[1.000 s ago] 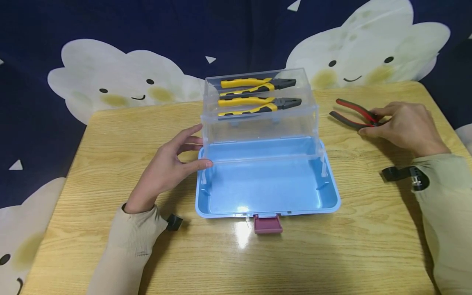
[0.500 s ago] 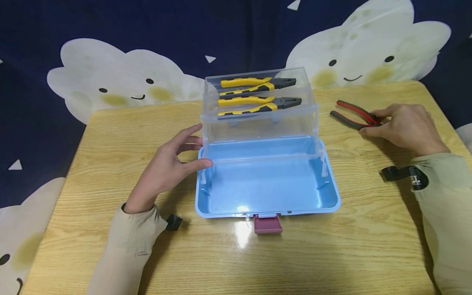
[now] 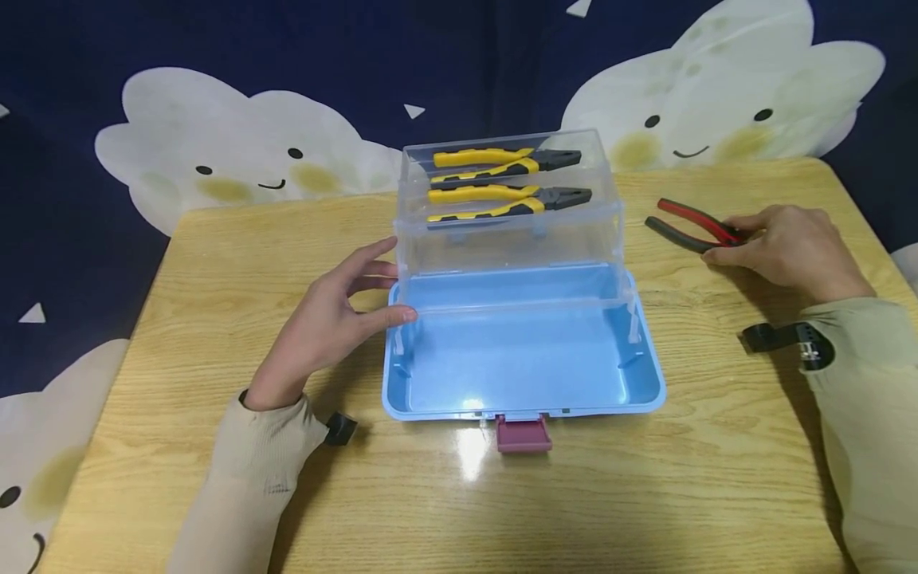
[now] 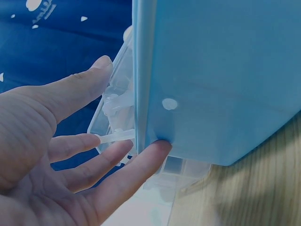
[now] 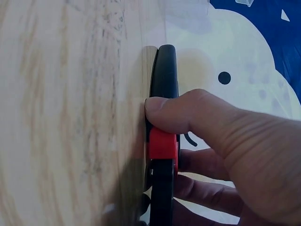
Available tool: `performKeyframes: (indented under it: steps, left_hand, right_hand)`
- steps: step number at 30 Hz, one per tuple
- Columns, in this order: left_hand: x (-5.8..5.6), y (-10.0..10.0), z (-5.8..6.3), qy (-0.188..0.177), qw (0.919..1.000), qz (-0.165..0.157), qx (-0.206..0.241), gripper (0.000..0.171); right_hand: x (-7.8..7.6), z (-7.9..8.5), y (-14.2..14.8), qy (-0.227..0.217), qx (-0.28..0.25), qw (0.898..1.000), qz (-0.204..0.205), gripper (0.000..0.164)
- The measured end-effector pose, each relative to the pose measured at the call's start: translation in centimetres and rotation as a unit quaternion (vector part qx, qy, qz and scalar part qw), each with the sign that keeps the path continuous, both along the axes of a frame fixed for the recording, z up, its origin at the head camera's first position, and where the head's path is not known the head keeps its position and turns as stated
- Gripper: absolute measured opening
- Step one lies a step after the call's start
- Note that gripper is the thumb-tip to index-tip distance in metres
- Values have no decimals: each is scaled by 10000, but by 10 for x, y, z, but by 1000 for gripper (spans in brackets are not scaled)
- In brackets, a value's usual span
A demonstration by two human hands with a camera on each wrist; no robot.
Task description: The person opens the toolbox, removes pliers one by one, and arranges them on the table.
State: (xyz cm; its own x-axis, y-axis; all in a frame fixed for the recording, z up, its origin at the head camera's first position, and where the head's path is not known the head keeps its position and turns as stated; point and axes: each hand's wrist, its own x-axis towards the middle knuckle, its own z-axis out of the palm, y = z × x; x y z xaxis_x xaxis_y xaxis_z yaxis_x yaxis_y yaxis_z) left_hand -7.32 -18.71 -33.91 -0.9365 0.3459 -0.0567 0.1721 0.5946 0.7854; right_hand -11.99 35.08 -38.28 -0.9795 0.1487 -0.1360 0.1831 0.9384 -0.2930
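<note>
A blue toolbox (image 3: 516, 367) stands unfolded mid-table, its clear plastic trays (image 3: 509, 247) raised at the back. Two yellow-and-black pliers lie in the upper trays: one pair (image 3: 480, 158) behind, the other pair (image 3: 484, 194) in front. My left hand (image 3: 326, 327) is at the box's left side, fingers spread and mostly straight. In the left wrist view a fingertip (image 4: 162, 147) touches the blue wall. On the right, my right hand (image 3: 796, 251) pinches red-and-black pliers (image 3: 692, 214) near the pivot, handles spread and pointing left. Their head is mostly hidden by the hand.
A magenta latch (image 3: 523, 435) hangs open at the toolbox's front. Wooden table (image 3: 215, 303) surface surrounds the box. Behind the table hangs a dark blue curtain (image 3: 344, 48) with printed clouds.
The view has shifted very slightly. The right hand and the red-and-black pliers have moved a little down; the left hand stays at the toolbox.
</note>
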Motion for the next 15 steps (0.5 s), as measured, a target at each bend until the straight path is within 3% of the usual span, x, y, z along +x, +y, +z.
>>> performKeyframes:
  steps: [15]
  left_hand:
    - [-1,0,0,-25,10000,-35,16,87]
  right_hand:
    - [2,1,0,-208,39,9997,136,79]
